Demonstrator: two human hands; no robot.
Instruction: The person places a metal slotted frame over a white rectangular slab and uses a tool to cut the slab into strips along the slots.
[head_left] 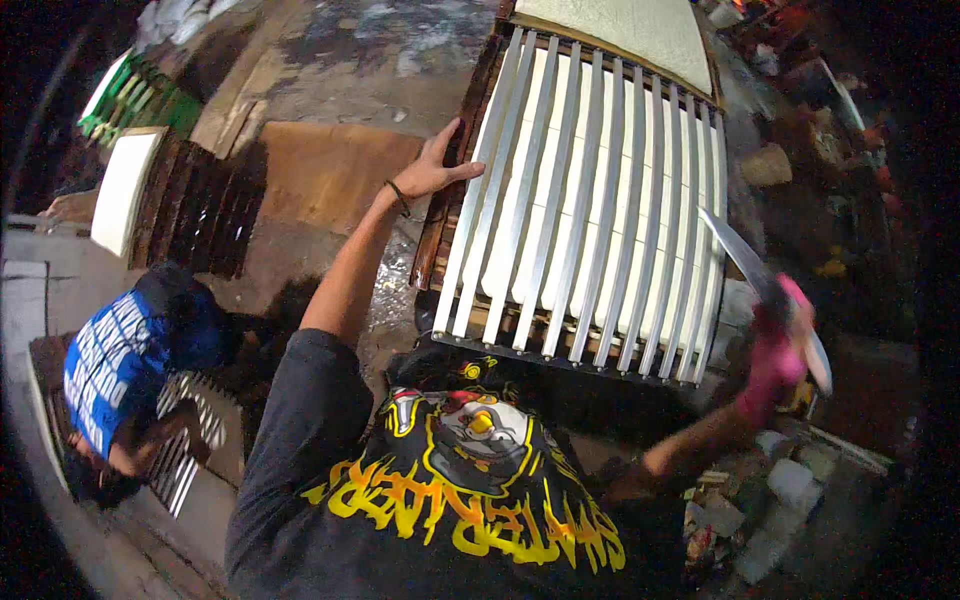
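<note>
A frame of parallel metal bars (588, 190) lies over a white slab (508, 237) divided by thin lines, which looks like tofu; I cannot tell for sure. My left hand (435, 172) is open at the frame's left side, fingers spread, the thumb touching the outermost bar. In a pink glove, my right hand (783, 335) is closed around a long knife (735, 243). Its blade points up and left, the tip over the bars at the right. A pale, pointed piece (818, 360) sticks out below the glove; motion blur hides what it is.
Beyond the frame lies another white slab (630, 35). At left, a white block (127, 190) stands beside dark slatted racks (190, 205) and a brown board (320, 170). A person in blue (120, 350) bends over slats at lower left. Pale rubble (790, 485) lies lower right.
</note>
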